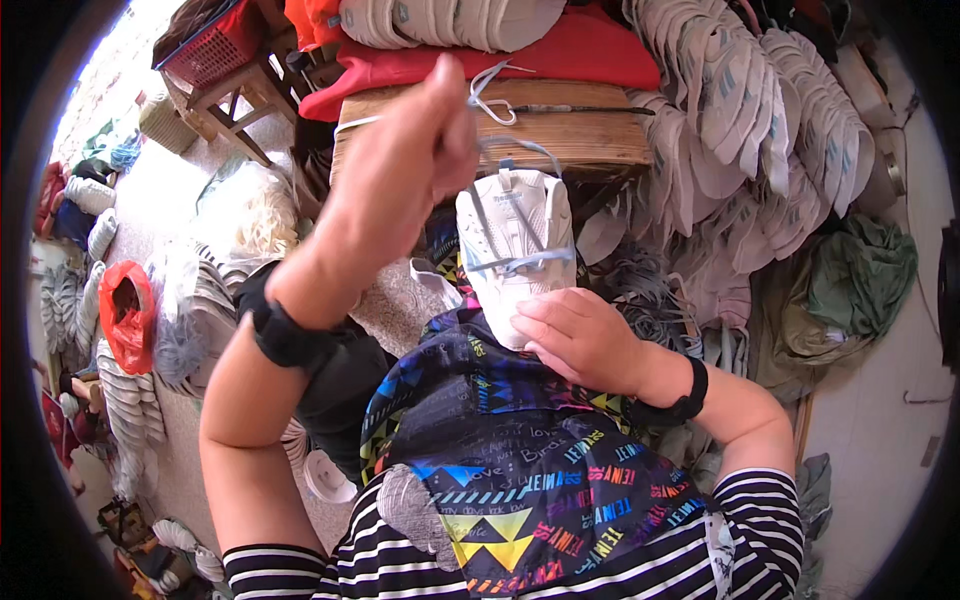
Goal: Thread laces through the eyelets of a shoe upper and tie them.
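White shoe upper (pixel 530 287), seemingly part-laced, held just in front of the wooden worktop (pixel 590 143).
Blue-grey lace (pixel 525 264) already crosses the upper about its middle and runs in slanting strands toward the far end, where a slack loop stands up; drawing that slack in seems still to be done. The right hand (pixel 580 335) comes in low from the right, wrist bent inward, its fingers closed on the near end of the upper, above the patterned apron (pixel 520 400). The left hand (pixel 415 170) is raised beside the far end, elbow bent, forearm steep; its fingers look curled, but blur leaves me unable to tell whether they pinch a strand.
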Action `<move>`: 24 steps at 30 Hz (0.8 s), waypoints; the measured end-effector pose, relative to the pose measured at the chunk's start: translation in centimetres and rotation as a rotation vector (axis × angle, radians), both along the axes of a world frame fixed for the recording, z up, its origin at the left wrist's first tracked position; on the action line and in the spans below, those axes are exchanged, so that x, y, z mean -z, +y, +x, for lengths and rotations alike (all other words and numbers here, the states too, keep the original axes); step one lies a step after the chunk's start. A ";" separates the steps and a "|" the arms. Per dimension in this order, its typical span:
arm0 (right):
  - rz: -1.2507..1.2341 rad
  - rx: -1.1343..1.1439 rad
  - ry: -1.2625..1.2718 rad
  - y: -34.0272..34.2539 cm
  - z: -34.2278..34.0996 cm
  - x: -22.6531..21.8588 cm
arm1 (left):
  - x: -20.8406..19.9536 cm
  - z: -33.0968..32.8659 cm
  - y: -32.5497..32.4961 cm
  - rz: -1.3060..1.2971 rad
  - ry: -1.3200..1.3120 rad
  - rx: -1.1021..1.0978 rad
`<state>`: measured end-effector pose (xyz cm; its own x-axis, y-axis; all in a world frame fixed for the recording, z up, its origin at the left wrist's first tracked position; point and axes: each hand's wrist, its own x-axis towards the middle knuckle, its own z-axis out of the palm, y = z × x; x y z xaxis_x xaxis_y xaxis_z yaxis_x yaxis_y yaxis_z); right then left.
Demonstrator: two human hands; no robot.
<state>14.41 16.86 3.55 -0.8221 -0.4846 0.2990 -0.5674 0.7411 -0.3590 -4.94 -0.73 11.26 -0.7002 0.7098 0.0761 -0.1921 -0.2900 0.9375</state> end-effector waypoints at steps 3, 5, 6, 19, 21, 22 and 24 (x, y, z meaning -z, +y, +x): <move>0.014 0.002 0.017 -0.3 0.3 0.1 | -5.5 -0.9 0.2 0.250 0.042 0.008; 0.034 0.005 0.069 -0.5 0.3 -0.1 | -8.2 -1.6 -0.4 0.369 0.095 0.083; 0.035 0.008 0.067 -0.5 0.2 -0.4 | -8.9 -0.5 0.2 0.334 0.016 0.021; -1.107 0.099 -0.818 -0.6 -10.1 -3.4 | -3.1 -0.6 -3.0 0.185 -0.162 -0.092; -1.210 0.137 -0.669 1.8 -10.9 -4.6 | 0.2 -3.3 -6.8 0.356 -0.360 -0.092; -1.301 0.178 -0.675 3.3 -11.2 -5.0 | 1.8 -4.7 -8.9 0.431 -0.442 -0.077; -1.465 0.253 -0.660 6.4 -11.0 -5.4 | 3.8 -5.6 -12.1 0.503 -0.622 -0.117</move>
<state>3.41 23.26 8.92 -0.9973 0.0426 -0.0602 0.0388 -0.3901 -0.9200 -10.52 -12.79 7.42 -0.7870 0.6140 -0.0608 -0.5779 -0.6991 0.4209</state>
